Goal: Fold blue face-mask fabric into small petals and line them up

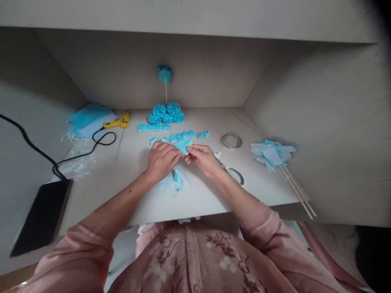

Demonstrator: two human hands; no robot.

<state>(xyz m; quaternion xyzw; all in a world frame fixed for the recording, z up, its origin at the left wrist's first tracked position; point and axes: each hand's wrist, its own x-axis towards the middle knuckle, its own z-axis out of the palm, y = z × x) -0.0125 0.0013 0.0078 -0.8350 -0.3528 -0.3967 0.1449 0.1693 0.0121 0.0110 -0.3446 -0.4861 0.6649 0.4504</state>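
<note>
Light-blue fabric piece [183, 144] pinched by left hand [161, 162] and right hand [202, 158], above white tabletop [207, 200]. Blue fabric roses [166, 113] beyond the piece; yellow glue gun [117, 122] to its far left, any lettering too small to read. Grey walls [210, 73] behind it and either side.

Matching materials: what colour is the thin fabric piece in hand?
The fabric piece is light blue; best in head view.

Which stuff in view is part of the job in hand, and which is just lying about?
Job, by the look of it:
- blue piece, in left hand and right hand
- folded blue pieces
- blue rosettes
- probably scissors, glue gun

Probably just lying about:
- black flat device
- white scraps
</note>
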